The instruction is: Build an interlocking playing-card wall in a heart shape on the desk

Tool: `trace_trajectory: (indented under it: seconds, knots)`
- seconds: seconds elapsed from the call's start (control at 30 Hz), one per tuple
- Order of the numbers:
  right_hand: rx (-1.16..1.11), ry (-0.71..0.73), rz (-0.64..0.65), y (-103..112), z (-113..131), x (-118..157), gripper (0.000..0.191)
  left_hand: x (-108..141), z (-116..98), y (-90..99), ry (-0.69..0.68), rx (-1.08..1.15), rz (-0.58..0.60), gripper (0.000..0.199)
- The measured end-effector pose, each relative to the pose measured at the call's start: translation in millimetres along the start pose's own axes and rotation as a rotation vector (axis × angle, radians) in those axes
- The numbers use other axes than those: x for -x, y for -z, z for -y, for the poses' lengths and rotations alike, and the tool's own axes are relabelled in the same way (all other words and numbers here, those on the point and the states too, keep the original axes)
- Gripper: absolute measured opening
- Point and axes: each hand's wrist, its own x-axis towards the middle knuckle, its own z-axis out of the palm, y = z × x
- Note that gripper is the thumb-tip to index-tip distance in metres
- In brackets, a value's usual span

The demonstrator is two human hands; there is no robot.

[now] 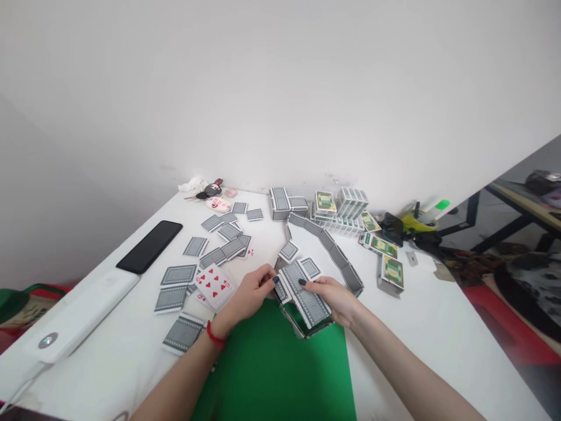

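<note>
Just right of the table's middle, my right hand (335, 298) grips a grey-backed playing card (309, 299), thumb on top, other fingers hidden beneath. My left hand (254, 289) pinches the edge of a smaller-looking grey card (283, 290) at its left. These cards lie over the near end of a structure built of folded cards (335, 248), which curves away toward the wall. A green mat (284, 362) lies under that near end. Beside my left hand are a face-up six of hearts (213, 286) and scattered face-down cards (179, 275).
Green-and-white card boxes (391, 272) and stacked card blocks (279, 202) stand along the back and right. A black phone (149, 245) and a white power strip-like device (87, 316) line the left edge. Small trinkets (214, 188) sit at the back left, against the wall.
</note>
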Motion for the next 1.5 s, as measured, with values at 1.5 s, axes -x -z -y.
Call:
trace_trajectory:
  seconds: [1.5]
  knots:
    - [0.000,0.072,-0.026,-1,-1,6,0.010,2,-5,-29.6,0.196,0.122,-0.197,0.013]
